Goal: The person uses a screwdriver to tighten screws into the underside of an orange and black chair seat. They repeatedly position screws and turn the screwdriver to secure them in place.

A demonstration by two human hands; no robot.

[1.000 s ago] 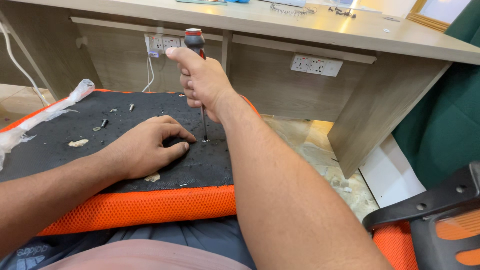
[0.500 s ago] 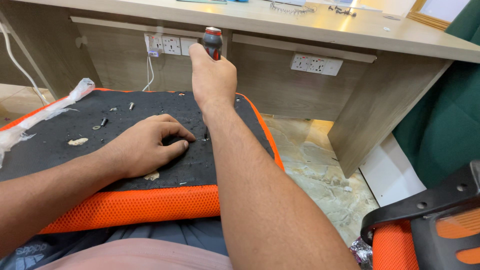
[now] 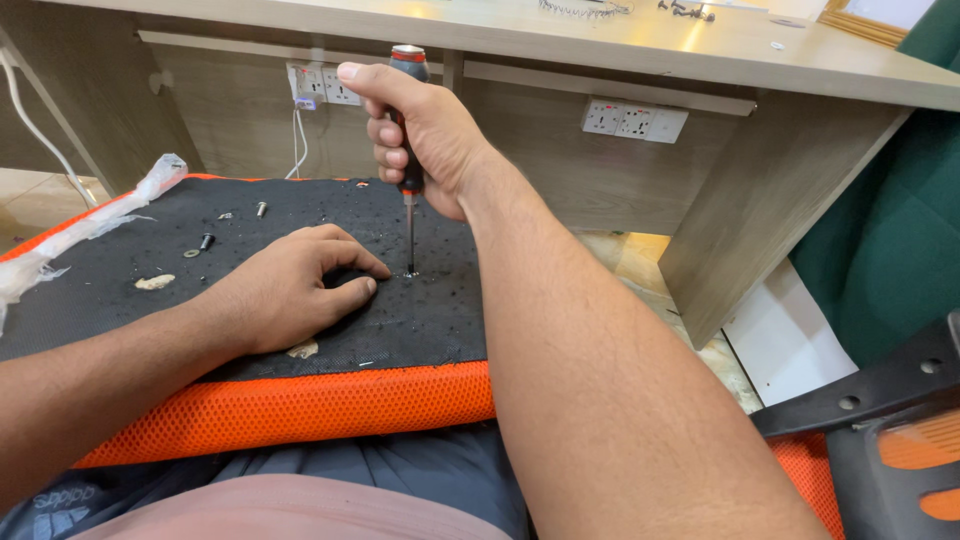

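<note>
My right hand [image 3: 430,135] grips the red-and-black handle of a screwdriver [image 3: 409,215] held upright, its tip on a small screw [image 3: 410,273] in the black underside of an orange mesh seat cushion [image 3: 300,405] lying across my lap. My left hand [image 3: 290,290] presses flat on the black panel [image 3: 120,310], its fingertips just left of the screw.
Loose screws and a washer [image 3: 205,243] lie on the panel's far left, near crumpled plastic wrap [image 3: 60,240]. A wooden desk [image 3: 700,60] with wall sockets [image 3: 635,120] stands ahead. A black and orange chair part [image 3: 880,430] sits at the lower right, a green chair [image 3: 890,230] behind it.
My right hand has turned on the screwdriver handle, rotating it while the tip stays on the screw. My left hand has not moved.
</note>
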